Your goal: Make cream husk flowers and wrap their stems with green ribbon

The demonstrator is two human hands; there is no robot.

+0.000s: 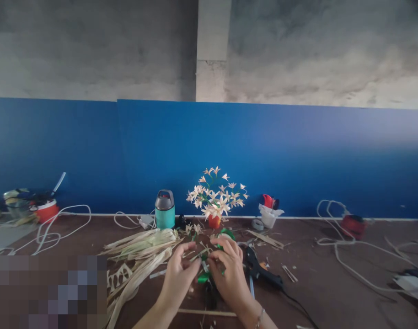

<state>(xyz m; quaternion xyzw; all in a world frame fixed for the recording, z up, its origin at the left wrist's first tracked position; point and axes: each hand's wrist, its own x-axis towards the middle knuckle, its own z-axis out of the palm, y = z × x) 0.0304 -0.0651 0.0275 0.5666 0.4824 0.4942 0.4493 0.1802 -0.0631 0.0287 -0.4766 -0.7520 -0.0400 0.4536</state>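
Observation:
My left hand [181,269] and my right hand [228,266] are close together above the table, fingers curled in towards each other. Thumbs and fingertips pinch in the gap between them, around something small, pale and green that is mostly hidden. Just beyond the fingertips lie small cream flowers [193,230] on green stems. A green tape roll [227,235] is partly covered by my right hand, and another shiny green piece [203,278] lies below the fingers. Right of my right hand rests a black glue gun [262,270]. Pale dried husks [140,249] are heaped left of my left hand.
Behind the hands, a cream flower arrangement stands in a red pot [214,221]. A teal bottle [165,214], a white cup [269,216] and a grey tape roll [257,224] line the blue partition [154,151]. White cables [335,242] and a red box [353,226] lie right.

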